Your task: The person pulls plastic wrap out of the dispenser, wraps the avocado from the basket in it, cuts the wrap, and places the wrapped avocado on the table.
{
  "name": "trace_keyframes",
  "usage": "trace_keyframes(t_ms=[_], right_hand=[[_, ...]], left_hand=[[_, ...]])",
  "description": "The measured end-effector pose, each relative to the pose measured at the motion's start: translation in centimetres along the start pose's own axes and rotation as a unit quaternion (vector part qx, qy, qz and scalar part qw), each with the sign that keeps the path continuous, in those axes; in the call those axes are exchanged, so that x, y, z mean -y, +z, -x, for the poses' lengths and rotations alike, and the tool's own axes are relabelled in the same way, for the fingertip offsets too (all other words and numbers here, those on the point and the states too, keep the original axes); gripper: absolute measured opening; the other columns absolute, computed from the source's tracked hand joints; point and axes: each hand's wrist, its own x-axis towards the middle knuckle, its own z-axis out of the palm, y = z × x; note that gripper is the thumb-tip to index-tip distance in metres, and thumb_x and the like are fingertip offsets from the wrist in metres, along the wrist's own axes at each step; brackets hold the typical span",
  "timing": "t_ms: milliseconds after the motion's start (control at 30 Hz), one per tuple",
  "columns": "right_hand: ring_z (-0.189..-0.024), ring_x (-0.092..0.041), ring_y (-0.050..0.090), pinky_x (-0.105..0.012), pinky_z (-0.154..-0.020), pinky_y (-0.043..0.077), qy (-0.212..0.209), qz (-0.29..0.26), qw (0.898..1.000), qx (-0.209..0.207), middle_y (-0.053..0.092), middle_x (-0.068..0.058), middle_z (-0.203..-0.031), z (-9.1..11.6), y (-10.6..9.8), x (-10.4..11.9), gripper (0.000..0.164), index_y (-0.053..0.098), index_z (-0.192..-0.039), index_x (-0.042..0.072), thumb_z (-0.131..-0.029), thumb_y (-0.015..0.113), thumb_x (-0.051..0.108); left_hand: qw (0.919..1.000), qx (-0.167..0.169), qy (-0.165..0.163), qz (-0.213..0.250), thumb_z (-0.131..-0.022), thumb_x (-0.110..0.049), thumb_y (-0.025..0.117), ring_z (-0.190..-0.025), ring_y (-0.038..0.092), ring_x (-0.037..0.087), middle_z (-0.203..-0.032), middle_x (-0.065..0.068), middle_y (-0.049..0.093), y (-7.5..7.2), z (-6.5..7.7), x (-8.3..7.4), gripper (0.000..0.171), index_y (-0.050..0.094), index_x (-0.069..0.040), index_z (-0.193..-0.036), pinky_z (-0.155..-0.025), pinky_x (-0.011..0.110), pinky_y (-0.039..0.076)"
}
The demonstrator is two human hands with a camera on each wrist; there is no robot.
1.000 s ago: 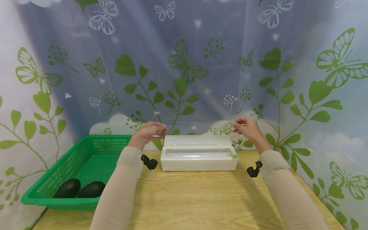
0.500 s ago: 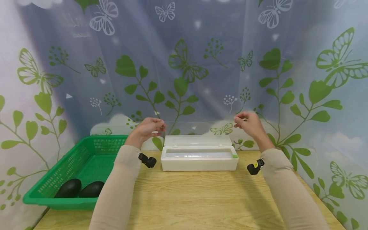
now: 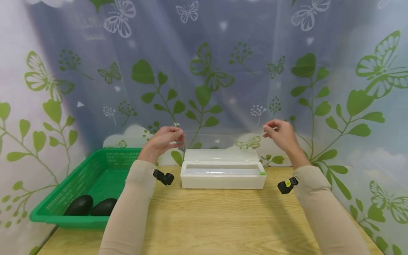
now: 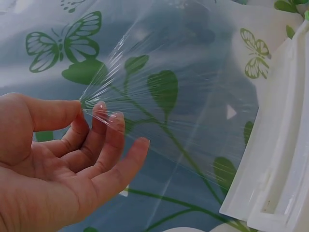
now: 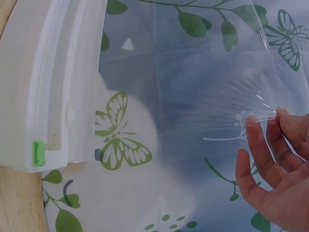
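Between both raised hands a clear sheet of cling film (image 4: 116,89) is drawn out, barely visible in the head view. My left hand (image 3: 164,140) pinches one corner between thumb and index finger, and the film gathers into creases there. The opposite corner of the film (image 5: 256,99) is pinched the same way by my right hand (image 3: 282,136). The other fingers of both hands are loosely bent. Below and between the hands stands a long white cling film dispenser (image 3: 223,182), its lid (image 3: 222,155) tipped back. A green slider (image 5: 38,153) sits at its right end.
On the left of the wooden table (image 3: 216,219) is a green plastic basket (image 3: 70,222). Two dark, glossy, rounded things, one of them a dark oval (image 3: 79,204), lie in its near corner. A patterned curtain (image 3: 242,95) hangs close behind the dispenser.
Both hands have risen a little above the dispenser, and the right hand has shifted slightly right. The pinch on the film stays. The head view has turned slightly left.
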Motion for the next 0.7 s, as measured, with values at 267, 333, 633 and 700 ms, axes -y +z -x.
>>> trace_keyframes(t_ms=[267, 333, 633, 700], right_hand=[[-0.074, 0.011, 0.059, -0.015, -0.070, 0.047, -0.013, 0.004, 1.000, -0.014, 0.069, -0.023, -0.112, 0.3, -0.4, 1.0, 0.035, 0.068, -0.119, -0.003, -0.108, 0.056, 0.028], [-0.073, 0.013, 0.057, -0.014, -0.070, 0.047, -0.016, 0.006, 1.000, -0.017, 0.069, -0.023, -0.111, 0.3, -0.6, 1.2, 0.035, 0.068, -0.119, -0.003, -0.108, 0.056, 0.028], [-0.072, 0.014, 0.058, -0.011, -0.069, 0.046, -0.039, 0.009, 0.999, -0.030, 0.071, -0.024, -0.110, 0.6, -1.4, 2.2, 0.033, 0.069, -0.117, -0.004, -0.107, 0.058, 0.025], [-0.073, 0.014, 0.058, -0.011, -0.069, 0.046, -0.039, 0.010, 0.999, -0.031, 0.071, -0.024, -0.110, 0.7, -1.5, 2.4, 0.033, 0.069, -0.117, -0.003, -0.107, 0.058, 0.027]], left_hand=[[0.9999, -0.009, 0.005, -0.005, -0.110, -0.019, 0.049, -0.114, 0.061, 0.032, -0.117, 0.011, 0.059, 0.0, 0.6, -0.6, 0.029, 0.056, 0.005, -0.127, -0.114, 0.050, 0.049], [0.9999, -0.009, 0.009, -0.007, -0.111, -0.018, 0.048, -0.110, 0.062, 0.029, -0.113, 0.008, 0.060, 0.0, 0.7, -0.8, 0.031, 0.054, 0.007, -0.128, -0.114, 0.051, 0.049], [0.9996, -0.011, 0.026, -0.008, -0.110, -0.019, 0.049, -0.095, 0.064, 0.019, -0.107, 0.006, 0.060, 0.0, 1.4, -1.9, 0.020, 0.059, -0.002, -0.115, -0.112, 0.052, 0.050], [0.9995, -0.012, 0.028, -0.009, -0.110, -0.019, 0.050, -0.095, 0.064, 0.019, -0.106, 0.005, 0.060, 0.0, 1.6, -2.0, 0.020, 0.059, -0.002, -0.116, -0.112, 0.051, 0.051]])
